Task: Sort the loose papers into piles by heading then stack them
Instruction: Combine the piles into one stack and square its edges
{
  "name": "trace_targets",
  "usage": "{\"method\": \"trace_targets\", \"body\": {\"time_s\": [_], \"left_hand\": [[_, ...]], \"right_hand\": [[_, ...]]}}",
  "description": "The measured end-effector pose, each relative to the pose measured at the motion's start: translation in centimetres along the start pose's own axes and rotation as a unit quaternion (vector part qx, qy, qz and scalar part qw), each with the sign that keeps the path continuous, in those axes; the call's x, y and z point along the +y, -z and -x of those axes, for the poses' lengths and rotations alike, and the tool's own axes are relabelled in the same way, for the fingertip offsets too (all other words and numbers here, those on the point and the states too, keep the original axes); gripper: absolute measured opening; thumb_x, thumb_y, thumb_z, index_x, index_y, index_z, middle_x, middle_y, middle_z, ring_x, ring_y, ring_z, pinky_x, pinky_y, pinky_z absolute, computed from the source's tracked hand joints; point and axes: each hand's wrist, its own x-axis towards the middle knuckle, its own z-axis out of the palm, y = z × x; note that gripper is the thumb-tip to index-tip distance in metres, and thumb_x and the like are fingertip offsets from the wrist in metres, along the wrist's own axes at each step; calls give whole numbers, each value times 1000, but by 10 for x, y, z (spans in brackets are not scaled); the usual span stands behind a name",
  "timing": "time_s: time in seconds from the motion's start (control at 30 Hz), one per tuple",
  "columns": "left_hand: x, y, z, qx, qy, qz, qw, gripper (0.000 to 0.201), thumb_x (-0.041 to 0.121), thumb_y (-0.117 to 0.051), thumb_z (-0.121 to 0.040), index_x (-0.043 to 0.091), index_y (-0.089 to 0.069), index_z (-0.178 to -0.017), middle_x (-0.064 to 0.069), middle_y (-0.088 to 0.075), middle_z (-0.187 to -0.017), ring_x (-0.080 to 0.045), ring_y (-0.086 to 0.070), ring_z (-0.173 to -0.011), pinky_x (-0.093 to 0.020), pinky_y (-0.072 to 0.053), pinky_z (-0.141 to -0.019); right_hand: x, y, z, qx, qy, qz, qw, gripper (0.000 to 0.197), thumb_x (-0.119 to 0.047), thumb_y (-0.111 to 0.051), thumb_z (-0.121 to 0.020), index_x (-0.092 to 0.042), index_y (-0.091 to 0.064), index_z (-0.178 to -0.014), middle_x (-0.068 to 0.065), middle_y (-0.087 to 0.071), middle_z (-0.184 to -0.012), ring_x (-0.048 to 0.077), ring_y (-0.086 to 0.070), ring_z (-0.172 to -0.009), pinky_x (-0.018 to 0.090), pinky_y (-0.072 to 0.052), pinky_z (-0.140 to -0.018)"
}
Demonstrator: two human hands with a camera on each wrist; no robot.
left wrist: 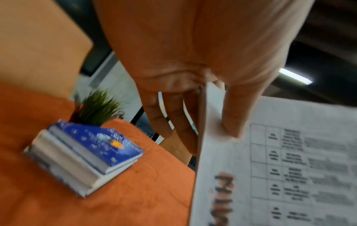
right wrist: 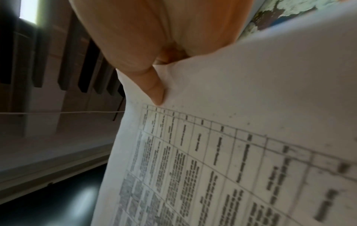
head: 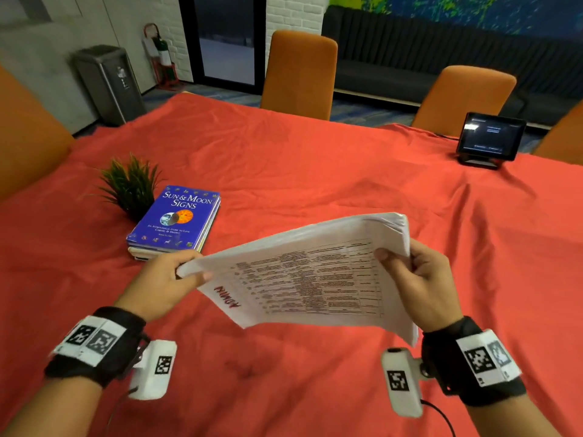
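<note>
A thick stack of white papers [head: 315, 279] hangs in the air above the red tablecloth [head: 315, 171]. Its top sheet carries a printed table and a red handwritten heading reading ADMIN [head: 227, 298]. My left hand [head: 176, 272] pinches the stack's left edge, thumb on top and fingers underneath. The left wrist view shows that thumb [left wrist: 237, 116] pressing on the papers [left wrist: 280, 168]. My right hand [head: 407, 266] grips the right end of the stack, thumb on the top sheet. In the right wrist view the thumb [right wrist: 154, 91] lies on the papers [right wrist: 231, 152].
A blue book [head: 176, 216] tops a small book pile at the left, beside a potted green plant [head: 131, 184]. A small dark screen [head: 489, 137] stands at the far right. Orange chairs [head: 299, 70] line the table's far side and left.
</note>
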Motion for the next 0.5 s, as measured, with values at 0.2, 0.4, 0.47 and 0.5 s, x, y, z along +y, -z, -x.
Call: {"method": "trace_targets", "body": {"time_s": [0.2, 0.4, 0.47, 0.5], "left_hand": [[23, -45, 9, 251, -14, 233, 939, 14, 9, -56, -90, 8, -55, -104, 7, -63, -88, 8, -58, -78, -7, -46, -74], [-15, -112, 30, 254, 140, 314, 904, 23, 11, -47, -90, 26, -55, -105, -6, -63, -97, -20, -59, -90, -28, -49, -80], [-25, -119, 31, 259, 178, 324, 892, 33, 5, -44, -93, 28, -58, -113, -8, -65, -107, -24, -58, -100, -39, -45, -88], [-26, -121, 31, 266, 185, 324, 889, 35, 3, -43, -93, 27, -58, -114, -9, -65, -109, -24, -57, -100, -40, -45, -88]], "right_hand": [[47, -14, 28, 117, -9, -81, 990, 34, 13, -52, -89, -18, -61, -100, -19, -70, -87, -4, -61, -82, 13, -49, -75], [126, -37, 72, 142, -144, -44, 978, 48, 20, -48, -84, -26, -61, -94, -20, -69, -86, -6, -60, -80, 14, -46, -77], [130, -39, 70, 142, -154, -42, 977, 37, 10, -47, -82, -20, -62, -97, -14, -70, -87, -5, -60, -82, 17, -46, -79], [127, -40, 66, 144, -151, -45, 977, 36, 10, -46, -82, -19, -62, -97, -11, -69, -87, -6, -60, -82, 15, -46, -79]]}}
